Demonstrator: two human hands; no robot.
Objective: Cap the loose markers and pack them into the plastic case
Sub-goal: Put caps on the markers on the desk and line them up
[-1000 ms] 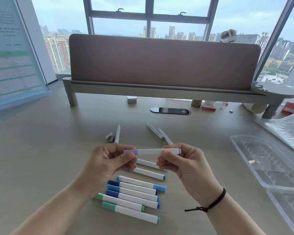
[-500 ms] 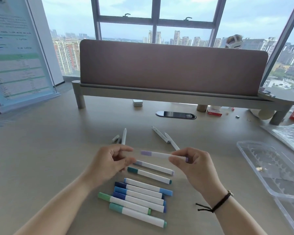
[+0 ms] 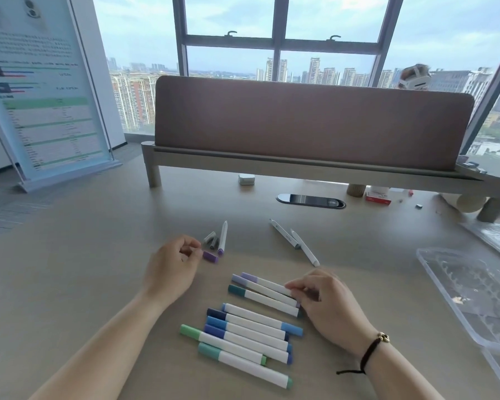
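A capped lilac marker point(image 3: 267, 284) lies at the far end of a row of capped markers point(image 3: 251, 333) on the desk. My right hand point(image 3: 328, 303) pinches its right end. My left hand point(image 3: 172, 269) hovers to the left with loosely curled fingers. Its fingertips are right at the left end of a loose purple cap point(image 3: 210, 256). Just beyond the cap lie an uncapped marker point(image 3: 223, 236) and two grey caps point(image 3: 211, 239). Two more uncapped markers point(image 3: 296, 243) lie further right. The clear plastic case point(image 3: 456, 287) sits open at the right edge.
A raised shelf with a brown divider panel point(image 3: 309, 122) crosses the back of the desk. Under it are a black cable grommet point(image 3: 311, 201), a small box point(image 3: 246, 179) and a red box point(image 3: 378, 197). A plastic bag point(image 3: 497, 235) lies beyond the case.
My right hand has lowered the lilac marker from mid-air onto the desk beside the other capped ones. My left hand let go of it and moved left and forward to the purple cap.
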